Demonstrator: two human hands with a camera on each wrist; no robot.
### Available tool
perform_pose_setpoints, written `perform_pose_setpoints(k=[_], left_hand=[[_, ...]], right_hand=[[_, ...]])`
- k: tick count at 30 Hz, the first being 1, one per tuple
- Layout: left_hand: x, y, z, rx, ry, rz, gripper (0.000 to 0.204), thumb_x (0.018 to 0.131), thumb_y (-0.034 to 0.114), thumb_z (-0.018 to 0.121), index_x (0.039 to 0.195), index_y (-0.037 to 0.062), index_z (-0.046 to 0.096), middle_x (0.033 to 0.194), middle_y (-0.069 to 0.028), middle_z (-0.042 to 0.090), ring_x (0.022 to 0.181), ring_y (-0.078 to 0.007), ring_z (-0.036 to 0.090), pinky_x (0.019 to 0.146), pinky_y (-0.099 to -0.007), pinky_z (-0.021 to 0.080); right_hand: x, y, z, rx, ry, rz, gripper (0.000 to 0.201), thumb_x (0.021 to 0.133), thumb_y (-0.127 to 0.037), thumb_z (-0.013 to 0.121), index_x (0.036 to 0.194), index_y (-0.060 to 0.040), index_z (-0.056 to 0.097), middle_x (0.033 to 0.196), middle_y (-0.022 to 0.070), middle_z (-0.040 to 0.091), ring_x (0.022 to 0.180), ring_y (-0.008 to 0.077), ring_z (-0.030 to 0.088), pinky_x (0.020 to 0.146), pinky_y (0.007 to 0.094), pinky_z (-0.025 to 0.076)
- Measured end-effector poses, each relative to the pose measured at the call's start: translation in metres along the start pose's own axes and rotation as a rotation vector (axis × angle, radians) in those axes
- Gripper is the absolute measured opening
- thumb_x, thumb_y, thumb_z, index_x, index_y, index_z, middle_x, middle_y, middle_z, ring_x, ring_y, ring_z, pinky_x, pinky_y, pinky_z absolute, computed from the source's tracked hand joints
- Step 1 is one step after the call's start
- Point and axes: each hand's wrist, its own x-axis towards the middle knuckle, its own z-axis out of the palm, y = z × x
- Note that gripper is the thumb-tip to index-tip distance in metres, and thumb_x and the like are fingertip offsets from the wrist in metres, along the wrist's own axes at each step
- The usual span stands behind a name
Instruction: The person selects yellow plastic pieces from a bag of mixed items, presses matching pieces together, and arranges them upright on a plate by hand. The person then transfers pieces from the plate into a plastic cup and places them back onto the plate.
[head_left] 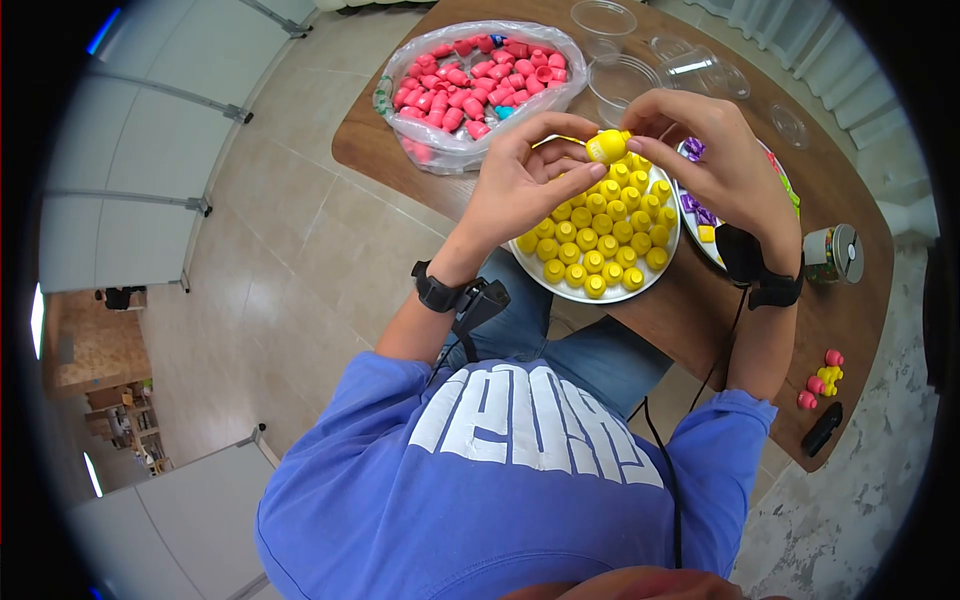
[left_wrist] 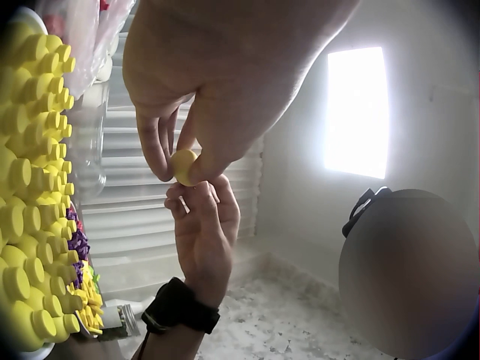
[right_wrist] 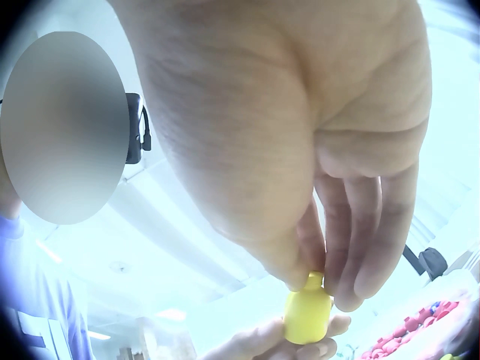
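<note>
Both hands meet above a round plate [head_left: 562, 289] crowded with yellow bottles [head_left: 600, 240], their small caps pointing up. Between the hands is one small yellow bottle [head_left: 605, 148], lifted off the plate and tilted on its side. My left hand [head_left: 520, 185] grips its rounded body between thumb and fingers. At the cap end, my right hand [head_left: 710, 150] pinches the narrow neck with thumb and fingertips. The right wrist view shows the bottle [right_wrist: 306, 319] below the right fingers; in the left wrist view the left hand mostly covers the bottle [left_wrist: 184, 166].
A clear plastic bag [head_left: 450, 157] of pink bottles lies at the back left. Clear plastic containers [head_left: 620, 80] stand behind the hands. To the right are a plate with purple-wrapped pieces [head_left: 697, 212], a lidded jar [head_left: 820, 257], several pink and yellow bottles [head_left: 825, 378] and a black object [head_left: 822, 430].
</note>
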Motion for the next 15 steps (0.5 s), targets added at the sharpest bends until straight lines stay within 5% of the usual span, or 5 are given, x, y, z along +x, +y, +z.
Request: perform_pose_setpoints(k=[15], left_hand=[[-0.0016,-0.0062,-0.0038,-0.025,-0.002,-0.079,0.041,0.093,0.001,0.076,0.128,-0.0041,0.056,0.123,-0.0121,0.064,0.112,-0.019,0.069,0.099,-0.0312,0.058]], right_hand=[[0.0005,0.0017,-0.001,0.003,-0.012,0.023,0.018,0.092,-0.008,0.069,0.108,0.0014,0.067,0.092,0.0127,0.073,0.087,0.0224,0.073,0.078,0.032,0.057]])
